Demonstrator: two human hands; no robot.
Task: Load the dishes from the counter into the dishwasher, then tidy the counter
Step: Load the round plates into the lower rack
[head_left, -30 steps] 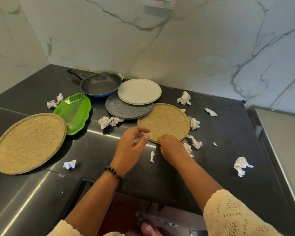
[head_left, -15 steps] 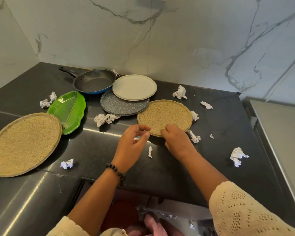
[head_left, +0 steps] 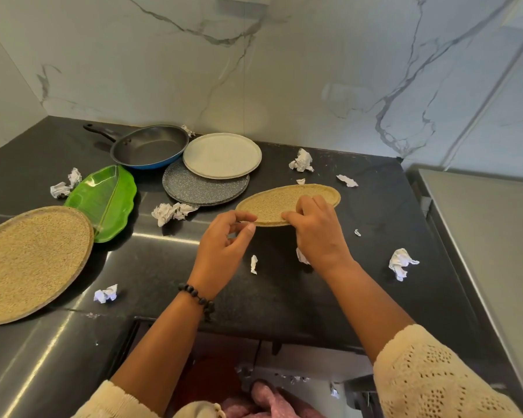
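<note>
**Head view: both hands on the small tan plate**

The right hand [head_left: 317, 233] grips the near rim of the small tan plate [head_left: 272, 203], fingers curled over its top; the left hand [head_left: 224, 245] pinches the rim beside it. The plate tilts, its near edge lifted off the black counter [head_left: 375, 297]. Behind it lie a grey plate [head_left: 203, 188], a white plate [head_left: 222, 155] overlapping it, and a pan [head_left: 148, 146]. No writing is legible anywhere.
</note>
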